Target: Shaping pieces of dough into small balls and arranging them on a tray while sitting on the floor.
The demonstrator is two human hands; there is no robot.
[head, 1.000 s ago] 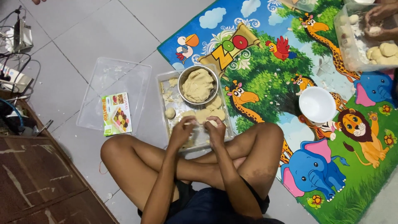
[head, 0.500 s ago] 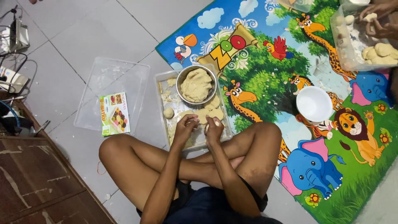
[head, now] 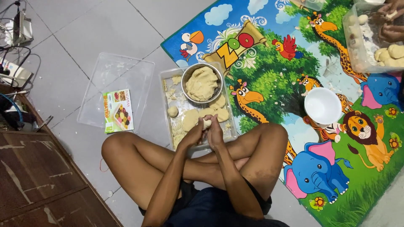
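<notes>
Person sits cross-legged on the floor, both hands over the near end of the clear plastic tray [head: 168, 94]. Left hand [head: 194, 133] and right hand [head: 215, 134] are pressed together, fingers curled around a small dough piece [head: 206, 123] that peeks out between the fingertips, so cupped from both sides, likely to shape it

Held right above the tray, so crumbs drop back in. Steel bowl [head: 202, 83] with the bulk dough sits at the tray's far end, within arm's reach; flattened dough discs [head: 219, 112] lie just beside the bowl, a small dough ball [head: 172, 111] near the tray's left edge. Tray lid [head: 113, 80] with a printed leaflet [head: 118, 111] on it lies on the tiles to the left, out of the way. White bowl [head: 322, 105] is on the animal mat [head: 370, 176], well apart

Vs 0.5 s ago: hands have closed together; they were slightly apart, lower over the tray. Bowl and lid unmoved. Another person's hands [head: 391, 21] work at a second container [head: 357, 46], top right
</notes>
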